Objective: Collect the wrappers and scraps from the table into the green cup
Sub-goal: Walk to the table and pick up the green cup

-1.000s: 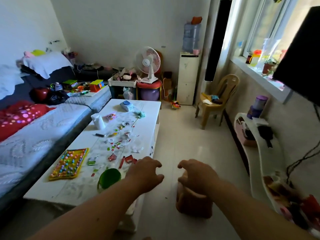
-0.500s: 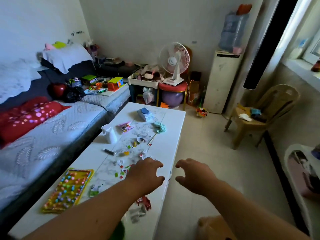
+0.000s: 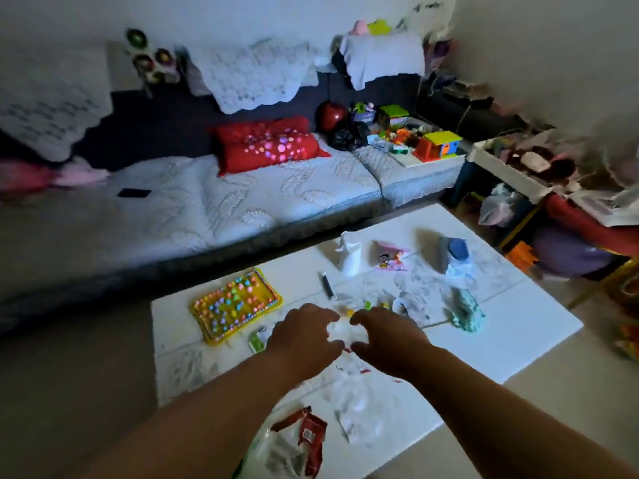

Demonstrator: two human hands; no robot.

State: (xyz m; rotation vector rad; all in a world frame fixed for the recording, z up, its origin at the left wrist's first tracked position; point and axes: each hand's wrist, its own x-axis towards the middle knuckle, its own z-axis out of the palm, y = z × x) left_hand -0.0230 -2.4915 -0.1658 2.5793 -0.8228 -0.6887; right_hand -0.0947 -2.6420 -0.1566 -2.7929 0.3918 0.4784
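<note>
My left hand (image 3: 304,337) and my right hand (image 3: 387,337) are down on the white table (image 3: 518,326), fingertips facing each other. Their curled fingers close round a white wad and small coloured scraps (image 3: 340,331) between them. More bits (image 3: 377,304) lie just beyond the fingers. A green wrapper (image 3: 256,340) sits left of my left hand. Near me lie a red wrapper (image 3: 304,433) and a clear plastic one (image 3: 359,420). A sliver of green (image 3: 243,473) shows at the bottom edge beside my left forearm, perhaps the cup; most of it is hidden.
On the table are a yellow beaded tray (image 3: 235,307), a black pen (image 3: 326,284), a white bottle-like thing (image 3: 351,252), a pink packet (image 3: 390,260), a blue tissue pack (image 3: 453,252) and a teal cloth (image 3: 465,311). A sofa (image 3: 242,198) runs along the far side.
The view has swung left and down toward the table. Both hands have dropped from mid-air onto the scraps and come closer together around the white wad.
</note>
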